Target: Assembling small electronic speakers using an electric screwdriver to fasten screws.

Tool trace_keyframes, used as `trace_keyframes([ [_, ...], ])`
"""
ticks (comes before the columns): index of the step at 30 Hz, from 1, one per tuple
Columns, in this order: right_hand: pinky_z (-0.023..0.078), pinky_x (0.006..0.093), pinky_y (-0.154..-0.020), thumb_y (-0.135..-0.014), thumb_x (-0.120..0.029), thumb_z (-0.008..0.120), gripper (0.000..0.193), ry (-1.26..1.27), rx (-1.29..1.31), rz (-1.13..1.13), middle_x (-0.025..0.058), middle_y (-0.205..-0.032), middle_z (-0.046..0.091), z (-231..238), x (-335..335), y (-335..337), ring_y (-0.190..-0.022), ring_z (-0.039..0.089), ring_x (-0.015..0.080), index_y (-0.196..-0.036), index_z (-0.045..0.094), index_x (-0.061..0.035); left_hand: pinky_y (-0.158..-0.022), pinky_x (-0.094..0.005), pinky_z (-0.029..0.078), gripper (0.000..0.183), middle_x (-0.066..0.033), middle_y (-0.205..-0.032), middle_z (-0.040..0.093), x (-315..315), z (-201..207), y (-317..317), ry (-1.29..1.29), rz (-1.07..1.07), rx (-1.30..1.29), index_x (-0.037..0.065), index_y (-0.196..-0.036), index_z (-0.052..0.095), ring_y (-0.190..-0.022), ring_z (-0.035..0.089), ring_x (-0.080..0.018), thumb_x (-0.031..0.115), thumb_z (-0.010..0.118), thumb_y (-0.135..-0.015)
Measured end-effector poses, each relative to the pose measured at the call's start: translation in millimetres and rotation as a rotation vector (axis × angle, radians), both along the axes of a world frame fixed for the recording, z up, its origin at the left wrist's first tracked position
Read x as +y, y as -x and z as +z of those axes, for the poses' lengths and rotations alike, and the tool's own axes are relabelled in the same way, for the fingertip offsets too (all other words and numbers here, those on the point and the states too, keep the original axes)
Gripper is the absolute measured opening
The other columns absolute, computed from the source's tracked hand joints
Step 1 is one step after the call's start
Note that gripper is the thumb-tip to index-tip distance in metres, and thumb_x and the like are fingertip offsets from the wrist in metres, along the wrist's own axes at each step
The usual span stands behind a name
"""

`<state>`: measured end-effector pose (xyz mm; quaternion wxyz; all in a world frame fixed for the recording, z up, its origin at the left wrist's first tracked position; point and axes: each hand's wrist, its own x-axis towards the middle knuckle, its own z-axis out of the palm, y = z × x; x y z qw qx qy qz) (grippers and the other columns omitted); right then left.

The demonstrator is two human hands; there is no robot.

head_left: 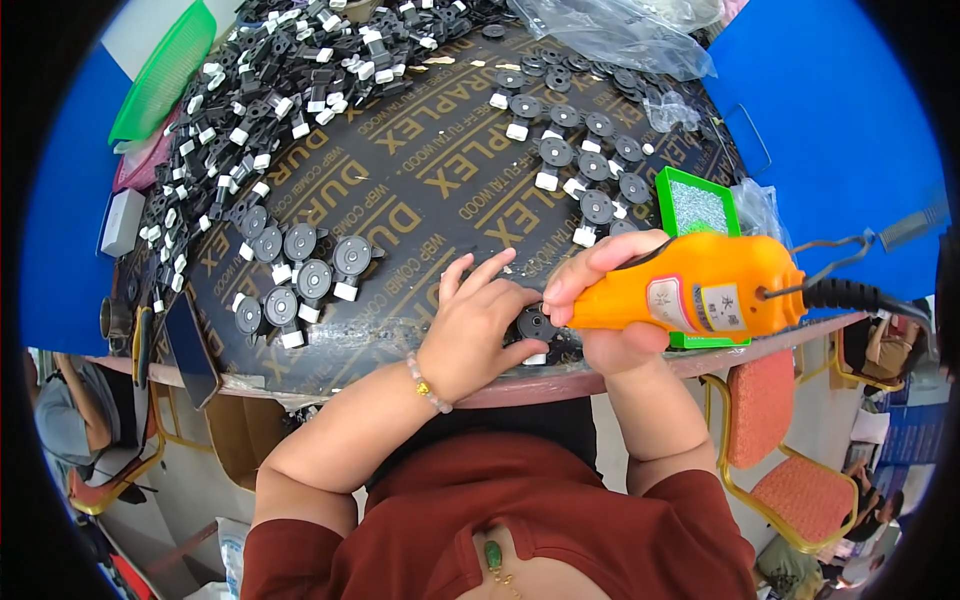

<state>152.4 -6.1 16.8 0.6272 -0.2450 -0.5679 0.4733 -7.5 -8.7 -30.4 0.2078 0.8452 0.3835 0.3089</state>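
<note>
- Black round plastic disc part with white tab (535, 322): on table near its close edge, between both hands, partly covered by fingers.
- Step, judged: fastening, with orange handheld corded power driver (690, 285) lying nearly flat, nose aimed at disc. Bit tip hidden; contact can't be told.
- Next move, judged: calls for a steady disc and the nose lined up on its centre.
- Left hand (480, 318): thumb and index clamped on disc from opposite sides; other fingers spread, off the disc.
- Right hand (625, 348): fingers wrapped around driver's front end, thumb side partly hidden by body.
- Green rectangular plastic tray (700, 177) of small silvery pieces: just beyond driver.
- Similar black discs with white tabs: left cluster (313, 279), right rows (555, 152).
- Big heap of black-and-white plastic pieces (320, 75): far left of dark gold-printed table (400, 220).
</note>
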Motion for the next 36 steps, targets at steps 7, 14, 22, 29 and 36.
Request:
trace_keyframes([
  [7, 0.049, 0.0265, -0.053, -0.074, -0.068, 0.058, 0.069, -0.049, -0.017, -0.031, 0.012, -0.074, 0.061, -4, -4, 6, -0.056, 0.058, 0.0161, -0.098, 0.044, -0.0047, -0.103, -0.0503, 0.023, 0.046, -0.0044, -0.096, 0.062, 0, 0, -2, -0.04, 0.003, 0.009, 0.011, -0.102, 0.063, -0.124, 0.045, -0.0271, 0.026, 0.081, -0.062],
  [14, 0.049, 0.0299, -0.05, -0.075, -0.068, 0.058, 0.075, -0.1, 0.068, -0.192, 0.0133, -0.07, 0.061, 13, -3, -39, -0.051, 0.056, 0.0178, -0.109, 0.047, -0.0018, -0.104, -0.0518, 0.021, 0.045, -0.0043, -0.096, 0.064, -1, 4, 2, -0.037, 0.003, 0.056, 0.011, -0.101, 0.064, -0.126, 0.044, -0.0273, 0.03, 0.079, -0.064],
  [22, 0.045, 0.0224, -0.055, -0.092, -0.038, 0.054, 0.044, -0.166, -0.309, -0.978, 0.0082, -0.072, 0.061, 12, -2, -192, -0.056, 0.054, 0.0116, -0.108, 0.044, 0.0017, -0.104, -0.0521, 0.021, 0.045, -0.0042, -0.096, 0.064, -1, 5, -6, -0.068, -0.001, 0.073, 0.009, -0.102, 0.063, -0.126, 0.043, -0.0287, 0.03, 0.079, -0.065],
  [29, 0.045, 0.023, -0.053, -0.088, -0.052, 0.055, 0.056, -0.164, -0.287, -1.037, 0.0102, -0.071, 0.06, -7, -2, -218, -0.056, 0.055, 0.0132, -0.107, 0.046, 0.0006, -0.104, -0.0523, 0.022, 0.044, -0.0043, -0.098, 0.064, -1, 4, -6, -0.085, 0.016, 0.085, 0.009, -0.101, 0.063, -0.126, 0.043, -0.0292, 0.031, 0.078, -0.066],
  [36, 0.044, 0.0217, -0.055, -0.091, -0.042, 0.055, 0.046, -0.196, -0.257, -1.02, 0.0085, -0.073, 0.062, -7, -3, -220, -0.056, 0.055, 0.0111, -0.108, 0.046, 0.0003, -0.104, -0.0516, 0.021, 0.043, -0.0042, -0.098, 0.064, -1, 3, -8, -0.089, 0.011, 0.097, 0.009, -0.101, 0.063, -0.126, 0.044, -0.0291, 0.032, 0.078, -0.067],
])
